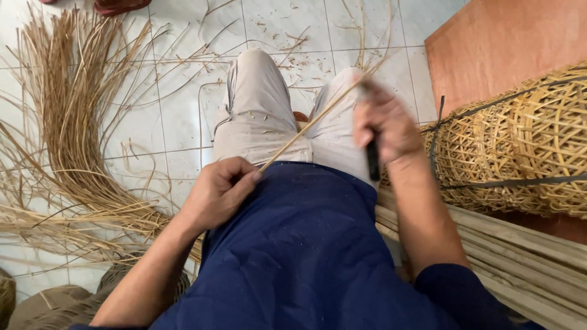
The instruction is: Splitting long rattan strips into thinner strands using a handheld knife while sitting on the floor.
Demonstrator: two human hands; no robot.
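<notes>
Left hand [217, 190] pinches near end of rattan strip [318, 116], keeping it taut across lap. Right hand [385, 125] fisted shut around dark-handled knife [372, 160], blade meeting strip further out. Strip bundle [67, 122] lies on floor left of grip; woven baskets [520, 146] right.

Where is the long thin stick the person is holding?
In the head view, the thin cane strip runs slantwise over the person's lap, pinched low by the left hand and passing up by the right hand, which grips a dark-handled tool.
</notes>
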